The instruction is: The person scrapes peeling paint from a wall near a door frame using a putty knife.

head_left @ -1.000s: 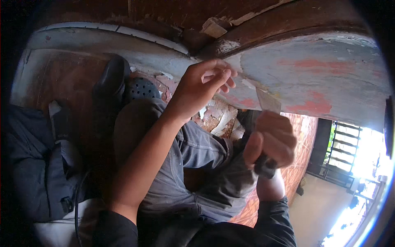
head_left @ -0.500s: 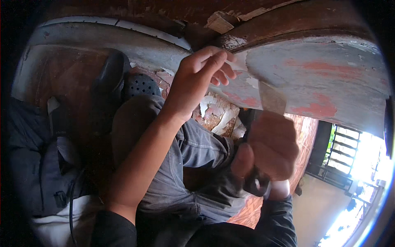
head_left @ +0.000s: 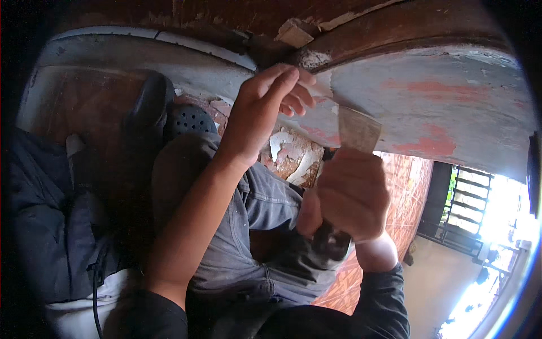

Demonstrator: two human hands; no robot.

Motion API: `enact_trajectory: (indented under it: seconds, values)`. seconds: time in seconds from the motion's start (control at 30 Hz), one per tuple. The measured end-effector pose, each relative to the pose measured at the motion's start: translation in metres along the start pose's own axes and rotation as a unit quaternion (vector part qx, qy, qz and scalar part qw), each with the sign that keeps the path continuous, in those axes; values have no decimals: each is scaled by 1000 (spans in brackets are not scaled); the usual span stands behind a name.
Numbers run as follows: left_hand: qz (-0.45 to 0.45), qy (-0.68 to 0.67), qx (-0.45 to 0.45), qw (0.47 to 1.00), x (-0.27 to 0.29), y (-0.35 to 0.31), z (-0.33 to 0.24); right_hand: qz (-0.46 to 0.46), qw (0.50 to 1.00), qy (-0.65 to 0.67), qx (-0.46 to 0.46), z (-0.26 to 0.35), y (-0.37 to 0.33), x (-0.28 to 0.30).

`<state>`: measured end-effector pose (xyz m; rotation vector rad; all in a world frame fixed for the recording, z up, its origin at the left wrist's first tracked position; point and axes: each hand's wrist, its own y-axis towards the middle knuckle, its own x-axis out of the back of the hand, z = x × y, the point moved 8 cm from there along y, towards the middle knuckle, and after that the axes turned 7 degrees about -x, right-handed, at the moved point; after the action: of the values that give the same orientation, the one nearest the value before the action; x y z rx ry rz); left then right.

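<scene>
My right hand (head_left: pixel 354 189) is wrapped round the dark handle of a paint scraper (head_left: pixel 358 129). The scraper's wide, flat metal blade points up at the grey wall (head_left: pixel 480 121), its far edge at or very near the surface; contact is hard to tell. Patches of red (head_left: pixel 435 141) show through the grey paint. My left hand (head_left: pixel 262 104) is raised beside the wall's left end, fingers loosely bent and apart, with no object visible in it. Peeled paint flakes (head_left: pixel 293 155) lie below it.
Brown wooden boards (head_left: pixel 406 34) run above the wall. My bent leg in grey trousers (head_left: pixel 226 237) and a dark perforated clog (head_left: pixel 193 120) are near the flakes. Dark cloth (head_left: pixel 39 226) with a black cable lies left. Reddish patterned flooring (head_left: pixel 409 198) and a barred opening (head_left: pixel 471 198) are right.
My right hand and the scraper have moved left, with the blade slightly higher. My left hand has shifted a little left and stays raised.
</scene>
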<state>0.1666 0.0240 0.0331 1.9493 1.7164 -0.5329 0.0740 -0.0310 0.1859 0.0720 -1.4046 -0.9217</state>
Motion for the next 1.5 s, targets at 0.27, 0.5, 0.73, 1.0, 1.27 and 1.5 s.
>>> enact_trajectory:
  seconds: [0.27, 0.5, 0.73, 1.0, 1.27, 1.5]
  values:
    - [1, 7, 5, 1000, -5, -2, -2, 35, 999, 21, -22, -2, 0, -2]
    - [-1, 4, 14, 1000, -2, -1, 3, 124, 988, 38, -90, 14, 2, 9]
    - [-2, 13, 12, 1000, -3, 0, 1, 118, 981, 54, -147, 18, -5, 19]
    - [-7, 19, 21, 1000, -6, 2, 2, 97, 993, 0, -71, 0, -13, 8]
    - [3, 46, 4, 999, -4, -1, 4, 83, 993, 21, -85, -14, -19, 0]
    - [17, 37, 8, 999, -9, 1, 2, 74, 986, 94, -116, -11, -41, 4]
